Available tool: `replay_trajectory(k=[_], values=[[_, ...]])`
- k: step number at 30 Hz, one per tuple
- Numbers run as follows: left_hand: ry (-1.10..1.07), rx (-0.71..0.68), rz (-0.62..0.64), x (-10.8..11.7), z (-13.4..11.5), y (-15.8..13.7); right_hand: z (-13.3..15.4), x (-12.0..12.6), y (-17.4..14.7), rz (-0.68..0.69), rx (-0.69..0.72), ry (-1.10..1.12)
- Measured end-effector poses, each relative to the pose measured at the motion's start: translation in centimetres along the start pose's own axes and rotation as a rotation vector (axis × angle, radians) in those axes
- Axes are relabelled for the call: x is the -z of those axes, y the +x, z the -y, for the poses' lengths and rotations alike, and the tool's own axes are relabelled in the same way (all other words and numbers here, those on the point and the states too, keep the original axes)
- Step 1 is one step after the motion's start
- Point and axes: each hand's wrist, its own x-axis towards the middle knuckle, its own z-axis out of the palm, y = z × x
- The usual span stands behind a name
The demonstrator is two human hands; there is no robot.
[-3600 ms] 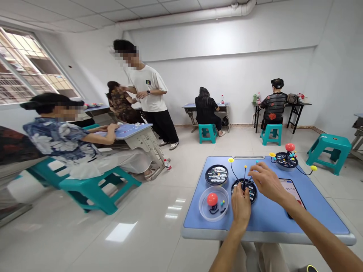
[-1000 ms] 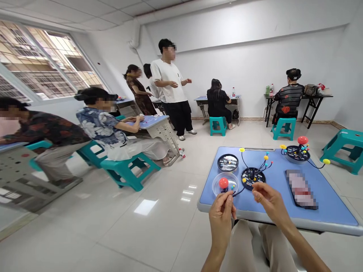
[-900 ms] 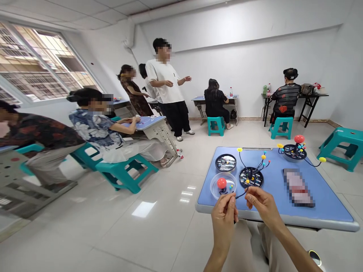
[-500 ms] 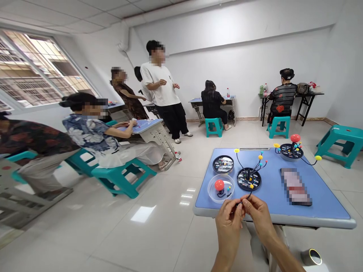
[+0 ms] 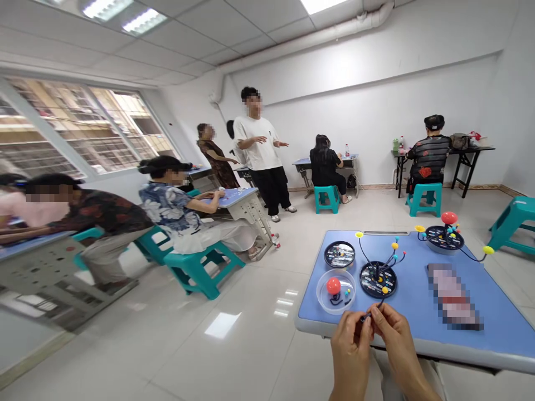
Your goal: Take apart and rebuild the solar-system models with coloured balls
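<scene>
My right hand (image 5: 395,329) pinches a thin black rod with a small orange ball (image 5: 385,290) at its upper end. My left hand (image 5: 350,344) is closed on a small black part that meets the rod; its shape is mostly hidden by my fingers. Both hands are close together at the table's near edge. Just beyond them stands a round black base (image 5: 378,281) with curved black arms carrying small coloured balls. To its left, a clear plastic tub (image 5: 320,301) holds a red ball (image 5: 333,286), black curved pieces and tiny balls.
On the blue table (image 5: 412,312) are a black printed disc (image 5: 339,254), another planet model (image 5: 445,238) with a red ball, and a phone (image 5: 455,298), blurred out. Farther off, several people sit on green stools (image 5: 204,267); a person in a white shirt (image 5: 261,142) stands.
The camera view has tilted up and turned left, so everything sits lower and farther right. My hands keep their hold. The standing person's hands have spread apart.
</scene>
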Motion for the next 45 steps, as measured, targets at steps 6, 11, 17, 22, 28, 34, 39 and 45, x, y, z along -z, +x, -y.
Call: replay_trajectory(k=[6,11,17,22,28,34,39,45], values=[[0.059,-0.068,-0.049,-1.0,0.3,-0.3,-0.8,0.1,0.3,-0.051,-0.022,0.065],[0.098,-0.113,-0.079,-1.6,0.1,-0.4,-0.3,0.2,0.7,-0.115,0.003,0.026],[0.111,-0.110,-0.118,-1.8,-0.2,-0.3,0.9,-0.6,1.0,-0.185,0.063,0.001],[0.113,-0.093,-0.119,-1.6,0.1,0.0,1.4,-1.7,1.2,-0.233,0.030,0.030],[0.190,-0.175,-0.204,-1.4,0.6,0.2,1.2,-2.6,1.8,-0.264,0.012,0.050],[0.261,-0.220,-0.256,-1.3,1.3,0.4,0.6,-3.7,1.9,-0.313,0.006,0.046],[0.282,-0.270,-0.247,-0.7,1.2,-0.2,0.5,-3.1,2.9,-0.302,0.016,0.056],[0.361,-0.263,-0.267,1.1,2.9,-1.0,4.3,1.1,5.7,-0.459,0.135,0.072]])
